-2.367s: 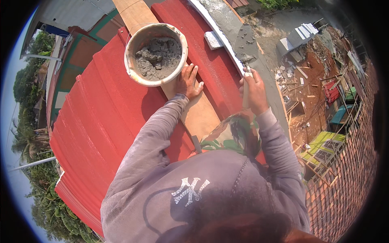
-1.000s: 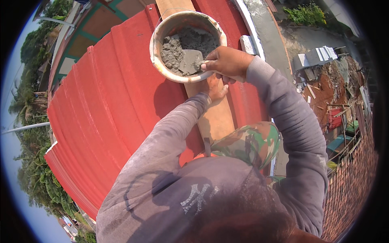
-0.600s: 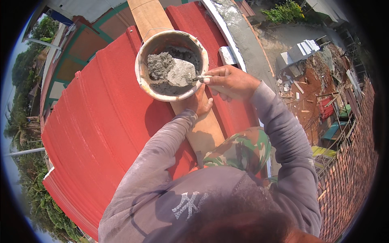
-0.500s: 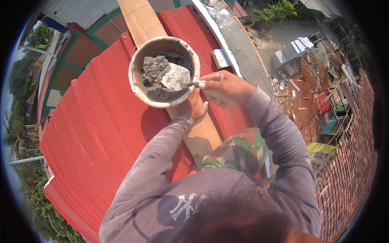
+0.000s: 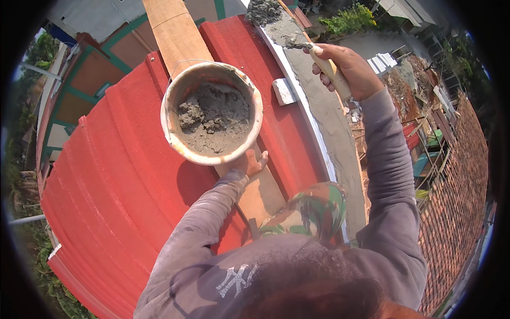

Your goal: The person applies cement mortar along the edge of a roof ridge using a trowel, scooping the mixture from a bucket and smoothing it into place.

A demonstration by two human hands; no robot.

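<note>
A white bucket [image 5: 166,127] with a wire handle holds grey wet mortar [image 5: 218,119]; it stands on a wooden plank. Beside the bucket's near rim, my left hand [image 5: 254,162] lies on the plank with its thumb stretched out; the bucket hides some of its fingers. My right hand [image 5: 350,66] is closed around the pale handle of a trowel [image 5: 338,80], held over the mortar-topped wall [image 5: 316,101] to the right. The trowel's neck points left; its blade is hard to make out. A lump of mortar [image 5: 263,11] sits on the wall top beyond it.
Red ribbed roofing [image 5: 117,170] spreads under the plank [image 5: 172,32]. A small white block [image 5: 284,91] rests against the wall's white edge. Past the wall the ground drops to rubble and scrap timber [image 5: 430,125], with a tiled roof [image 5: 457,207] at far right.
My right hand has lifted the trowel out of the bucket and moved it up and right over the wall. A mortar lump now shows on the wall top. The left hand stays by the bucket.
</note>
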